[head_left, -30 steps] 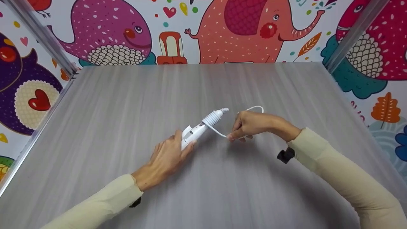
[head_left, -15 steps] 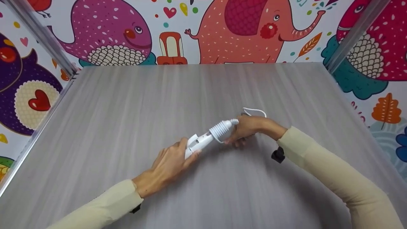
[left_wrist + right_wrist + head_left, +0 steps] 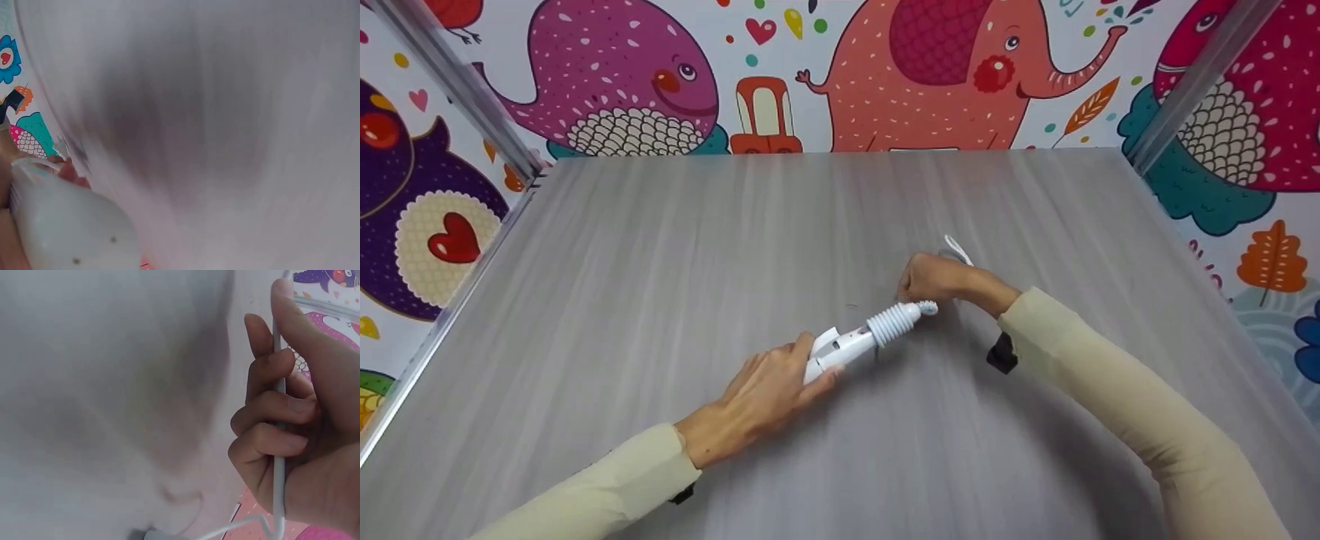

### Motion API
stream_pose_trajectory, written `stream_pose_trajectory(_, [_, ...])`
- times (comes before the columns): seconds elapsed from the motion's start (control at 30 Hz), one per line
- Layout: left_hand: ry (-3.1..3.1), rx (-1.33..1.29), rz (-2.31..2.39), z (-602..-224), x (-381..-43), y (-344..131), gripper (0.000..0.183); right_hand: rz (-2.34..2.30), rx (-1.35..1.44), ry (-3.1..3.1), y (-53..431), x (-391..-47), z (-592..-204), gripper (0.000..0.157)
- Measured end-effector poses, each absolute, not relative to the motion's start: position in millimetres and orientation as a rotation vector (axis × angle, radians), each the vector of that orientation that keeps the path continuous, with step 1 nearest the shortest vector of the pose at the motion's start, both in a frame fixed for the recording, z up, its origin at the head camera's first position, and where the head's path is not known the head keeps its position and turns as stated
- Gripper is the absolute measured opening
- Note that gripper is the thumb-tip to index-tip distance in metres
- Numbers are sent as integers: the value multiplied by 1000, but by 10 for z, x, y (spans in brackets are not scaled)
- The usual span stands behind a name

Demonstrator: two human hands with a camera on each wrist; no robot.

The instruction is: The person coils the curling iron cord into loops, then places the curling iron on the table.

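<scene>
My left hand [image 3: 769, 382] grips the body of a white hair iron [image 3: 847, 346], which points up and to the right above the table. White cord [image 3: 891, 324] is wound in several tight coils round its far end. Just beyond that end, my right hand [image 3: 934, 277] has its fingers curled round the cord's loose length, its knuckles facing the head camera. In the right wrist view the cord [image 3: 279, 467] runs through the curled fingers [image 3: 270, 408] and along the thumb. A loop of it [image 3: 958, 250] sticks out behind the right hand.
A grey wood-grain table [image 3: 697, 240] lies under both hands. Behind it stands a wall with printed cartoon animals [image 3: 930, 90]. Metal posts [image 3: 1200, 90] rise at the far corners. At the bottom of the right wrist view, the cord leads to a small pale end piece [image 3: 160, 535].
The right hand has carried the cord round the hair iron's end and now is behind it. The left hand has shifted the iron slightly right and toward the person.
</scene>
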State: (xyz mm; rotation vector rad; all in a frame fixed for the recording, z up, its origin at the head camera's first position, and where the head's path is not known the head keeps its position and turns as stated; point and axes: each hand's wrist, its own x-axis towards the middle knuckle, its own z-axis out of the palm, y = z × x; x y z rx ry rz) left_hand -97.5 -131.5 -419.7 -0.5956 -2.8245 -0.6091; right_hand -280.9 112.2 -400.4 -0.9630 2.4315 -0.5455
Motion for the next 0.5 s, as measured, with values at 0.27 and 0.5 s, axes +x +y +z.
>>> stream_pose_trajectory(0.27, [-2829, -720, -545, -4272, -967, -1304, 36, -575, -934, 2512, 931, -2751, -3835, 25])
stream_pose_trajectory(0.5, [-2859, -724, -527, -4285, -978, -1294, 36, -753, -965, 2511, 835, -2640, -3667, 19])
